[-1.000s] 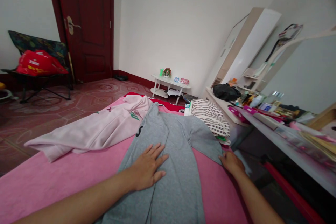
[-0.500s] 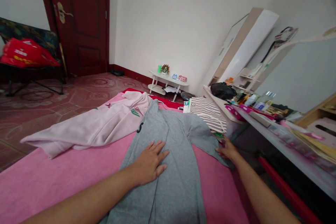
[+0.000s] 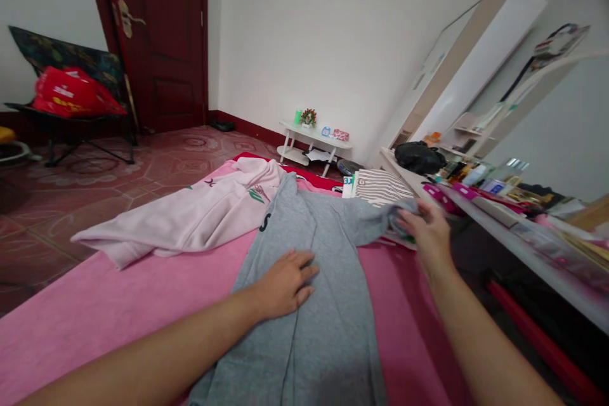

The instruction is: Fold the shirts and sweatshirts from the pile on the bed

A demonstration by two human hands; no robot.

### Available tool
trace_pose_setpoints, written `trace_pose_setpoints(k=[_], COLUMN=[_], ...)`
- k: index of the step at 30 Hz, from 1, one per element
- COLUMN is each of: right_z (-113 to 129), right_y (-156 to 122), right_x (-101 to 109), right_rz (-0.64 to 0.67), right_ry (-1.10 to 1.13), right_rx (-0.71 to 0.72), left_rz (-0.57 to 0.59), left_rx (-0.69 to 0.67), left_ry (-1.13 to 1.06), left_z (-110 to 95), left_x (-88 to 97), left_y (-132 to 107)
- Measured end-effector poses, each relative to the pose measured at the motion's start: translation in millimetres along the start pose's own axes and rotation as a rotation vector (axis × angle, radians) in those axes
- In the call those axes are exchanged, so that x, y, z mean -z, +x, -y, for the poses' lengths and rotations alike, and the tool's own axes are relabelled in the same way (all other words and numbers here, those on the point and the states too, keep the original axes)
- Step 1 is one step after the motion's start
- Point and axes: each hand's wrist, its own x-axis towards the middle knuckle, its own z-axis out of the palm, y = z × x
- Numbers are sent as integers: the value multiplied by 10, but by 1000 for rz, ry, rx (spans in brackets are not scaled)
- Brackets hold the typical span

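Note:
A grey shirt [image 3: 333, 304] with a dark letter print near its left edge is spread lengthwise on the pink bed cover [image 3: 157, 304]. My left hand [image 3: 288, 285] lies flat on its middle with the fingers stretched out. At the right, my right hand [image 3: 431, 231] pinches the end of the shirt's sleeve, lifted off the bed and partly bunched. Left of the grey shirt rests a pale pink sweatshirt [image 3: 190, 216] with green and dark prints. Just behind the raised sleeve is a striped folded garment [image 3: 383, 185], partly covered by it.
A dressing table [image 3: 518, 228] crowded with bottles and boxes runs along the right side, under a mirror. Beyond the bed stands a small white table [image 3: 314, 134]. A folding chair [image 3: 71, 57] holding a red bag [image 3: 76, 92] is at the left, near the dark red door [image 3: 162, 32].
My right hand has raised the sleeve end upward and toward the striped garment, bending the sleeve. My left hand stays flat on the shirt. The view has turned slightly left.

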Motion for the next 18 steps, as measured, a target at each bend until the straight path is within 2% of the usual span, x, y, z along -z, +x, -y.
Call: trace_pose_setpoints(k=[1, 3, 5, 6, 8, 13, 15, 18], right_z=[215, 606, 813, 812, 602, -301, -436, -354], right_y=[-111, -391, -696, -837, -1079, -1528, -1698, -1941], right_x=[-109, -258, -279, -240, -85, 418, 546, 618], right_rz=[84, 415, 651, 724, 756, 592, 609, 691], right_ry=[24, -3, -108, -167, -271, -452, -471, -484], right_rx=[51, 212, 249, 213, 88, -204, -285, -336], left_rz=[-5, -10, -12, -20, -66, -218, -223, -175], left_rx=[-30, -88, -119, -120, -84, 148, 211, 279], left_ry=[-25, -83, -128, -141, -147, -41, 45, 172], left_z=[-6, -12, -7, 0, 23, 148, 218, 301], left_x=[16, 47, 64, 64, 45, -16, -3, 52], left_y=[-5, -23, -47, -56, -62, 60, 174, 405])
